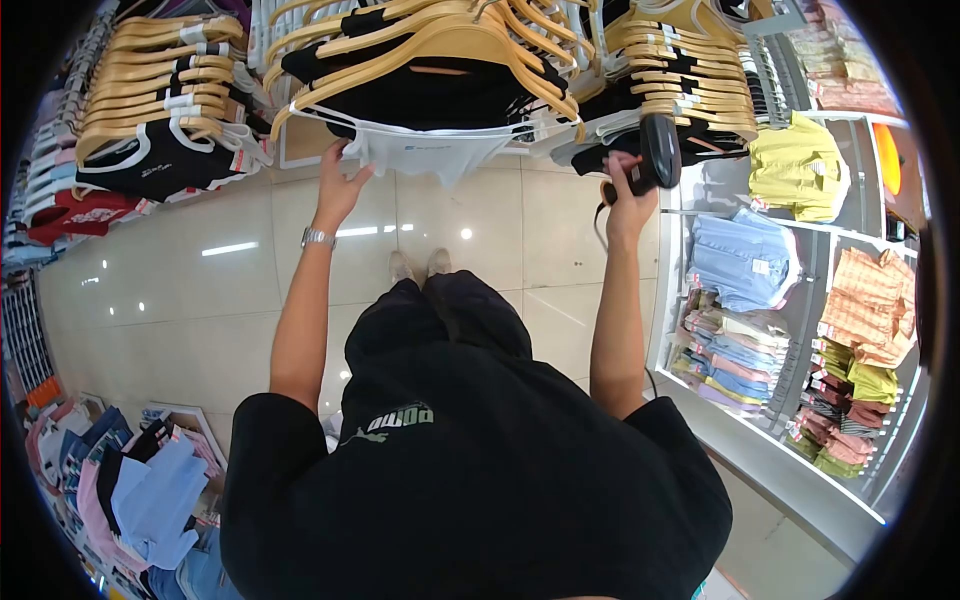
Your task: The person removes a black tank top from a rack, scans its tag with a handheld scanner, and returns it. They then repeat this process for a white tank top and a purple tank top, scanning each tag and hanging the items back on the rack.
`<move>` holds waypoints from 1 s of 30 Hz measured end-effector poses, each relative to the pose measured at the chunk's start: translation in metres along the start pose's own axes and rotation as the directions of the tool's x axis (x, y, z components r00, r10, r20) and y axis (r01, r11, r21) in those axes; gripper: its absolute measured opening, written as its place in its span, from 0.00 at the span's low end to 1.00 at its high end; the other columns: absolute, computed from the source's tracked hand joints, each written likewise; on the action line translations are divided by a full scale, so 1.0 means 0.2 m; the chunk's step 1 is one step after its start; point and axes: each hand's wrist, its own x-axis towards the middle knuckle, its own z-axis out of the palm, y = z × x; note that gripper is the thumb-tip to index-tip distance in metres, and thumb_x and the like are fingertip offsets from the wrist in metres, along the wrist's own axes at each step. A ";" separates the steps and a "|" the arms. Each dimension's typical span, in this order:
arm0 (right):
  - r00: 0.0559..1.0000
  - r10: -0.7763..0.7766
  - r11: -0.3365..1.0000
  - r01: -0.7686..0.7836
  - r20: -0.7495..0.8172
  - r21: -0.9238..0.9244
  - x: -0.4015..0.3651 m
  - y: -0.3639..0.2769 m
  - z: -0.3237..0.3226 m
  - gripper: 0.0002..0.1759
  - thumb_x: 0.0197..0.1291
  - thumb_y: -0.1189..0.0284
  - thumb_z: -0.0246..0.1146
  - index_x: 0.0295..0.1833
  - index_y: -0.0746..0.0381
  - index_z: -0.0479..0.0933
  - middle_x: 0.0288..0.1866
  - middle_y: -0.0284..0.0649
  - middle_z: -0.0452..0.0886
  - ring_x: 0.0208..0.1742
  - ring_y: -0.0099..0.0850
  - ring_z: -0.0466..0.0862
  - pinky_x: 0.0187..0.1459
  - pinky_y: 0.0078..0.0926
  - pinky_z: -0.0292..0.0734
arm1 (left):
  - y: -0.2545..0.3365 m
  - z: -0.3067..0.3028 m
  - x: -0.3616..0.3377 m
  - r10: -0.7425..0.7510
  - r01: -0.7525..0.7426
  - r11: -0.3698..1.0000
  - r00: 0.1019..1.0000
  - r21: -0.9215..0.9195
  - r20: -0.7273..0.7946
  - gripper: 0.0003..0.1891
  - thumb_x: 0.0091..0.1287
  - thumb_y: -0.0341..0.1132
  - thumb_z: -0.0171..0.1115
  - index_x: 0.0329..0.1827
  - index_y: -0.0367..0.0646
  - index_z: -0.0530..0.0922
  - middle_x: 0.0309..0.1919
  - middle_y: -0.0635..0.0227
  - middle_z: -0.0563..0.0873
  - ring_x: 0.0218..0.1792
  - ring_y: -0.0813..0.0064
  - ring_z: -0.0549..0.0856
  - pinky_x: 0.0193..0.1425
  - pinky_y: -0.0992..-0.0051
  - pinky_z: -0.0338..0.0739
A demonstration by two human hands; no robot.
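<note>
My left hand (341,185), with a metal-band watch on its wrist, is at the left edge of a white camisole (425,152). Its thumb stands apart from the fingers, whose tips are partly hidden at the fabric. The camisole hangs by thin straps from a light wooden hanger (440,45), at the front of a row of black and white tops. Over on the right, my right hand (628,200) grips a black corded device that looks like a barcode scanner (660,155). It is held up beside the rack, in front of dark hanging garments.
More wooden hangers with tops (165,155) fill the rack at left, and others (690,85) at right. White shelving (810,235) on the right bears folded shirts, among them a yellow shirt (795,165). Piled clothes (155,500) lie at lower left. Glossy floor tiles (180,260) surround my feet.
</note>
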 end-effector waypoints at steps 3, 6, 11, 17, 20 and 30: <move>0.974 0.114 0.983 -0.082 -0.195 0.164 -0.18 0.12 -0.04 0.09 0.60 0.82 0.68 0.45 0.66 0.76 0.42 0.43 0.84 0.38 0.30 0.86 0.37 0.26 0.82 | 0.02 0.04 0.06 -0.120 0.099 0.986 0.978 0.131 0.169 0.39 0.58 0.47 0.77 0.66 0.33 0.70 0.61 0.51 0.81 0.63 0.61 0.80 0.64 0.67 0.74; 0.894 0.363 0.918 -0.296 -0.262 0.263 -0.32 0.32 -0.07 0.10 0.60 0.84 0.67 0.45 0.67 0.75 0.50 0.50 0.85 0.46 0.39 0.88 0.45 0.32 0.85 | 0.03 0.09 0.06 -0.258 0.232 0.965 0.912 0.120 0.317 0.40 0.59 0.49 0.76 0.68 0.31 0.70 0.62 0.50 0.81 0.63 0.62 0.80 0.66 0.68 0.73; 0.828 0.527 0.834 -0.459 -0.194 0.305 -0.49 0.58 0.03 0.12 0.56 0.86 0.70 0.42 0.64 0.76 0.58 0.54 0.83 0.51 0.35 0.86 0.49 0.27 0.82 | -0.01 0.19 -0.11 -0.152 0.320 0.887 0.884 -0.334 0.442 0.37 0.64 0.41 0.74 0.70 0.30 0.67 0.65 0.54 0.78 0.64 0.67 0.79 0.69 0.70 0.71; 0.818 0.574 0.785 -0.535 -0.043 0.311 -0.51 0.69 0.21 0.21 0.56 0.84 0.72 0.53 0.63 0.74 0.59 0.49 0.83 0.55 0.29 0.81 0.55 0.24 0.73 | 0.13 0.23 -0.27 -0.254 0.626 0.690 0.678 -0.362 0.690 0.31 0.67 0.34 0.71 0.70 0.32 0.69 0.64 0.59 0.80 0.64 0.68 0.79 0.70 0.70 0.71; 0.817 0.561 0.742 -0.567 0.133 0.358 -0.53 0.73 0.23 0.18 0.58 0.80 0.72 0.52 0.61 0.76 0.62 0.47 0.81 0.56 0.29 0.81 0.61 0.25 0.72 | 0.15 0.22 -0.37 -0.211 0.712 0.558 0.618 -0.425 0.758 0.24 0.70 0.28 0.64 0.68 0.33 0.72 0.62 0.61 0.81 0.64 0.67 0.80 0.71 0.67 0.71; 0.587 0.582 0.410 -0.810 0.563 0.420 -0.73 0.47 0.27 0.23 0.56 0.78 0.73 0.57 0.64 0.76 0.52 0.39 0.84 0.52 0.34 0.85 0.57 0.38 0.81 | 0.18 0.12 -0.60 -0.080 0.788 0.151 0.612 -0.597 0.787 0.29 0.71 0.25 0.59 0.74 0.32 0.63 0.70 0.54 0.73 0.71 0.57 0.73 0.78 0.54 0.64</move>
